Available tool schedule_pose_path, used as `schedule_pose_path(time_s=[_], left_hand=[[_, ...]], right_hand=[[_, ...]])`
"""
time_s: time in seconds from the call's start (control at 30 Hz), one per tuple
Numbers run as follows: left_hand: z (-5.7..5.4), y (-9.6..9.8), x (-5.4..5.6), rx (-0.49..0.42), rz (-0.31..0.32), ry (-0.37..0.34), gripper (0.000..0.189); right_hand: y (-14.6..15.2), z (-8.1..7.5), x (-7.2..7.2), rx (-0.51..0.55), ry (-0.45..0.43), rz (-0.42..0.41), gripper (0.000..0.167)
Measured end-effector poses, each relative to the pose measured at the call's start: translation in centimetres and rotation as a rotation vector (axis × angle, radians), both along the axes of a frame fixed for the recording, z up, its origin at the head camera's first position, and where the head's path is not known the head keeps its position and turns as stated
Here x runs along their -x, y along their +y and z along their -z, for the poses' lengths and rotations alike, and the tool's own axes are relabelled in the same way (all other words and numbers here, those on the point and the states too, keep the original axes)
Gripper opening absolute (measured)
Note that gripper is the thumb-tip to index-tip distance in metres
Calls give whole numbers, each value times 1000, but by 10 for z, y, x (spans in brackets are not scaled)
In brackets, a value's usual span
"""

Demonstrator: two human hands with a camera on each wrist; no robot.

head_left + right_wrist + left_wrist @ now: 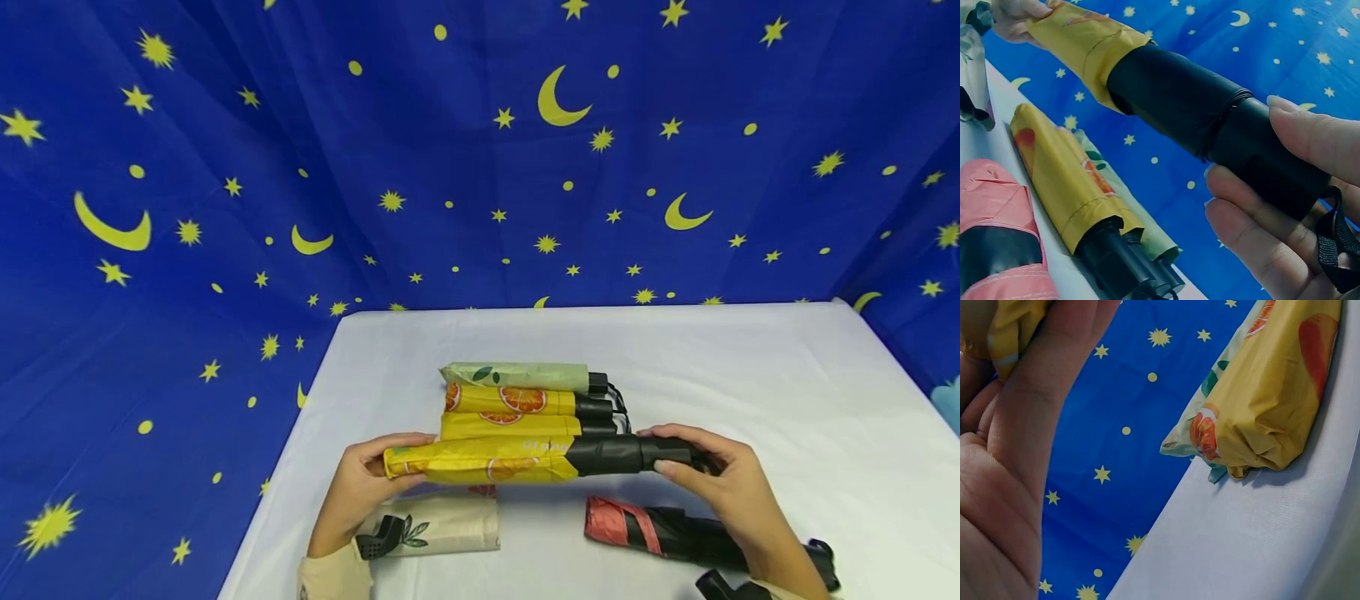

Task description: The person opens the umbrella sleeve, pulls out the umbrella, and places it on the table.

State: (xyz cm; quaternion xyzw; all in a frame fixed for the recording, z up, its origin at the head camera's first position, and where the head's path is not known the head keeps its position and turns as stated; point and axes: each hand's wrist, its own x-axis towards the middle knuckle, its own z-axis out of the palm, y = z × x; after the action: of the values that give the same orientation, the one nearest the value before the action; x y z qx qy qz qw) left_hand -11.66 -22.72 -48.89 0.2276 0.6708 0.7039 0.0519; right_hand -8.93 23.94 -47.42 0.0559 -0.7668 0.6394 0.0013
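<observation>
Both hands hold a yellow folded umbrella [487,461] with orange-slice prints and a black handle, level above the table. My left hand [367,479] grips its yellow end between thumb and fingers. At the other end, my right hand [708,467] holds the black handle [1266,150], from which a wrist strap [1335,244] hangs. Just behind it in the head view lie two more yellow umbrellas, the nearer one [510,427] and the farther one [551,402]. A pale green umbrella [525,377] with leaf prints lies alongside them, at the back of the row.
On the white table [787,400], a cream umbrella [457,525] with a leaf print lies near my left forearm. A red and black umbrella [630,527] is partly hidden beneath my right forearm. A blue cloth [480,167] with yellow stars and moons hangs behind.
</observation>
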Motion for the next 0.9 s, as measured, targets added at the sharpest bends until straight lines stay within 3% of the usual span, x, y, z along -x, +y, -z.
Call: schedule_pose_path(time_s=[0.43,0.73,0.9], left_hand=[[-3,-7,-1,39,-53,-33,47],[-3,-9,1,34,-46,-31,47],[-3,-11,-1,42,-54,-35,48]], right_hand=[[8,2,0,84,-4,-13,43],[13,5,-2,106,79,-17,40],[15,5,-4,124,76,-2,40]])
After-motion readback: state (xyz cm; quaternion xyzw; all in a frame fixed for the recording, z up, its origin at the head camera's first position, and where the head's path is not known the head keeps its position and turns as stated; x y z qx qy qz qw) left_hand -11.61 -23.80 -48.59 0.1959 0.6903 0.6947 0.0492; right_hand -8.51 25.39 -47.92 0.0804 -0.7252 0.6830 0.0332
